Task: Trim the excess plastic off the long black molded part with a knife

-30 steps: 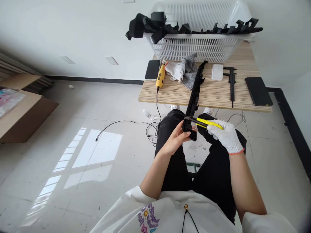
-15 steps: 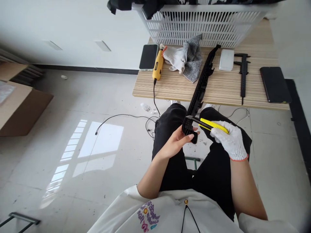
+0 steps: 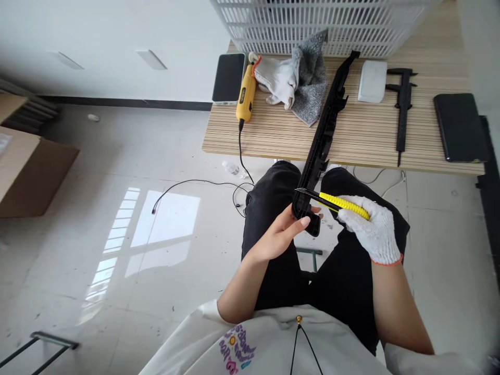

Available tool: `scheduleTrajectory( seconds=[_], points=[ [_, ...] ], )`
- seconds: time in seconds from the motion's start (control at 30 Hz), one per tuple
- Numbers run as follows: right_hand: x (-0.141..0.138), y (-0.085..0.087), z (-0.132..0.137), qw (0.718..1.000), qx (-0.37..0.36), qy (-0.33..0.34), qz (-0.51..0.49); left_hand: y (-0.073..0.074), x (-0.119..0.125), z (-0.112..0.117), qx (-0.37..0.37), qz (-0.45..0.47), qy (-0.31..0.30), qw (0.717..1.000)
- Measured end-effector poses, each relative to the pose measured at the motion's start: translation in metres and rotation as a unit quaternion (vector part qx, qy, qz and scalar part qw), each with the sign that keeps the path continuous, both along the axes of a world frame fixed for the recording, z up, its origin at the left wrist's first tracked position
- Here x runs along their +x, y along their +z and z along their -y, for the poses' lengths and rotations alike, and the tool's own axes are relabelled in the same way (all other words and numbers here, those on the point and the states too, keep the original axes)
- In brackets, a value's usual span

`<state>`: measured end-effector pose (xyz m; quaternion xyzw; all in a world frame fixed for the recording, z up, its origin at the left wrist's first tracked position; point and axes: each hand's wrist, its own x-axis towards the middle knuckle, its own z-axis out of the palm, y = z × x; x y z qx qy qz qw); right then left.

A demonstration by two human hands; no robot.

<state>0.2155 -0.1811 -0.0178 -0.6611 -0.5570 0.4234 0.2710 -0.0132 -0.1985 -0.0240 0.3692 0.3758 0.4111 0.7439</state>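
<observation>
My bare left hand (image 3: 285, 232) grips the near end of a long black plastic part (image 3: 324, 127), thumb on top and fingers beneath. The part slants away from my lap, and its far end reaches over the table. In a white knitted glove, my right hand (image 3: 371, 226) is closed around a yellow-and-black utility knife (image 3: 344, 204). Its blade points left and lies across the part just above my left hand; whether the edge touches the plastic I cannot tell.
On the wooden table (image 3: 273, 140) are a yellow corded tool (image 3: 246, 96), a white glove (image 3: 275, 78), a grey cloth (image 3: 312, 83), a white block (image 3: 372, 81), a black caliper (image 3: 403, 109) and two phones (image 3: 229, 78). A white basket (image 3: 332, 31) stands behind. Cables cross the floor.
The view has shifted slightly, so the table items appear higher and more spread out. The knife blade sits a little further left on the black part; both grips are the same.
</observation>
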Motion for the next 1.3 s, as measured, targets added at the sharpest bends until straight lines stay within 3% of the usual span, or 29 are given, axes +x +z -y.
scheduleTrajectory(
  seconds=[0.27, 0.53, 0.83, 0.97, 1.1, 1.3],
  points=[
    [-0.002, 0.005, 0.003, 0.999, 0.025, 0.024, -0.002, -0.002, 0.003, 0.003, -0.019, -0.014, 0.01, 1.0],
    [-0.005, 0.018, 0.014, 0.997, 0.055, 0.05, 0.036, 0.0, 0.004, 0.008, -0.05, 0.028, 0.035, 0.998],
    [-0.002, 0.031, 0.032, 0.99, 0.036, 0.05, 0.128, 0.022, 0.006, 0.026, -0.045, -0.028, 0.025, 0.998],
    [-0.002, 0.035, 0.039, 0.987, 0.064, 0.058, 0.137, 0.032, 0.007, 0.032, -0.038, -0.057, 0.015, 0.998],
    [-0.002, 0.036, 0.046, 0.981, 0.115, 0.063, 0.144, 0.033, 0.007, 0.037, -0.022, -0.052, 0.009, 0.998],
    [-0.001, 0.037, 0.052, 0.982, 0.131, 0.037, 0.13, 0.03, 0.007, 0.041, 0.012, -0.059, 0.009, 0.998]
  ],
)
